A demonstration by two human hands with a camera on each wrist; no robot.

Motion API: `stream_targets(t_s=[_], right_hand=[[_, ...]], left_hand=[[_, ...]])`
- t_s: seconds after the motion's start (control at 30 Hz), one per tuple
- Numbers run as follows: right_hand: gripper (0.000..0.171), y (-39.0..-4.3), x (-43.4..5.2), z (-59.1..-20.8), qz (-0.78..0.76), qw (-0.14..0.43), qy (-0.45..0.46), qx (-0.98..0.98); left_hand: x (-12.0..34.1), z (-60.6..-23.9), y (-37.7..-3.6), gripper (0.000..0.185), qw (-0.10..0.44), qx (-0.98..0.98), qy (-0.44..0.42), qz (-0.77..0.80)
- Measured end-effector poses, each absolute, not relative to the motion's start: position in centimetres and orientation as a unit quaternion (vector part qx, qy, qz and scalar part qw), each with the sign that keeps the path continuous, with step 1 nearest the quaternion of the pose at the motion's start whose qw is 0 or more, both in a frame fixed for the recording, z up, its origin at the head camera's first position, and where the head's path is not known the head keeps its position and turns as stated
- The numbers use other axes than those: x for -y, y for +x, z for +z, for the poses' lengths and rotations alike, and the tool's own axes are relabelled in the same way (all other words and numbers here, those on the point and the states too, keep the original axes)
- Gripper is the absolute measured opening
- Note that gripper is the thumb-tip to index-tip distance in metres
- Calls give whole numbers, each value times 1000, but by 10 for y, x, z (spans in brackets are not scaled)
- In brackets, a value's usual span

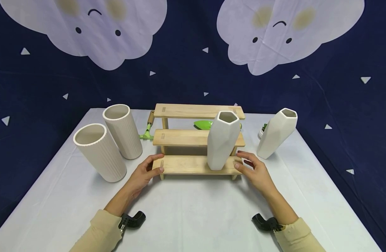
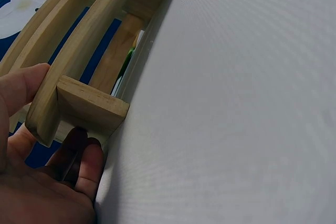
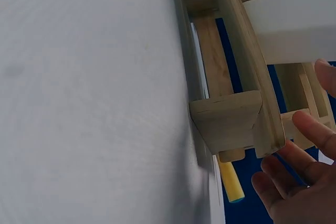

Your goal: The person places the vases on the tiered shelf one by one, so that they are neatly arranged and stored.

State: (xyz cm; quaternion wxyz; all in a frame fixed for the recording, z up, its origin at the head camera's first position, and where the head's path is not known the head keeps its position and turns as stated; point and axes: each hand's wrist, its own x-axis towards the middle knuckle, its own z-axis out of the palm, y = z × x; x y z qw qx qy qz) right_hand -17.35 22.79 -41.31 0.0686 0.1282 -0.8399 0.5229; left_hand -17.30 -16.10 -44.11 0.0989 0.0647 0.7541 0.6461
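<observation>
A three-tier wooden plant stand [image 1: 186,164] stands mid-table. A white faceted vase [image 1: 222,143] is upright on its lowest tier, right of the middle. My left hand [image 1: 142,176] grips the left end of that tier; in the left wrist view the thumb [image 2: 32,80] lies against the board and fingers curl by the leg. At the right end is my right hand [image 1: 255,173], its fingers spread and loosely bent around the board's corner. In the right wrist view fingertips [image 3: 302,121] are at or very near the wood; contact is unclear.
Two ribbed white vases [image 1: 99,154] stand at the left. Another faceted vase [image 1: 276,134] is at the right, partly hiding a small potted plant [image 1: 261,132]. Behind the stand lie a green hand rake [image 1: 147,134] and a green trowel [image 1: 203,124]. A dark blue cloth hangs behind.
</observation>
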Motion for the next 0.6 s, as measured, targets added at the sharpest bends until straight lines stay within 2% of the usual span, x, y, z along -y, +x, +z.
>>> stream_targets(t_s=[0.6], right_hand=[[44, -179, -232, -420, 507, 39, 112, 854]], left_hand=[[160, -441, -174, 56, 104, -750, 55, 651]])
